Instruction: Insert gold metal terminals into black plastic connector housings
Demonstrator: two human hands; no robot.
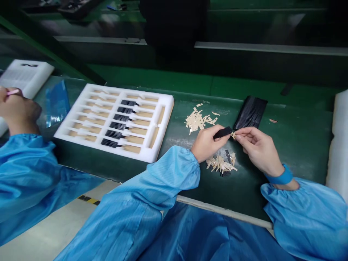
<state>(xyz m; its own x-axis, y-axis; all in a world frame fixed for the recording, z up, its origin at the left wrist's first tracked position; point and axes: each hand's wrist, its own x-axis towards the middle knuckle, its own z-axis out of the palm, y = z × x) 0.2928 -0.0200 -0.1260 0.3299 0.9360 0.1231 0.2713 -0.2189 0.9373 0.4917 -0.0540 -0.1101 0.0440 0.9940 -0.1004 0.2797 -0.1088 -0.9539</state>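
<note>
My left hand (206, 143) is closed around a small black strip (223, 132), holding it out to the right. My right hand (255, 146) pinches a tiny beige tab (233, 135) right at the strip's end. Both hands hover over the green belt (293, 145). Below them lies a small heap of beige tabs mixed with black bits (221, 164). A second pile of beige tabs (198, 119) lies just beyond my left hand. A black ribbed tray (250, 112) sits slanted behind my right hand.
A white foam tray (114, 121) with rows of slots, several holding black parts, lies at the left. A co-worker's hand (19, 112) and blue sleeve are at the far left. White foam (338, 145) stands at the right edge.
</note>
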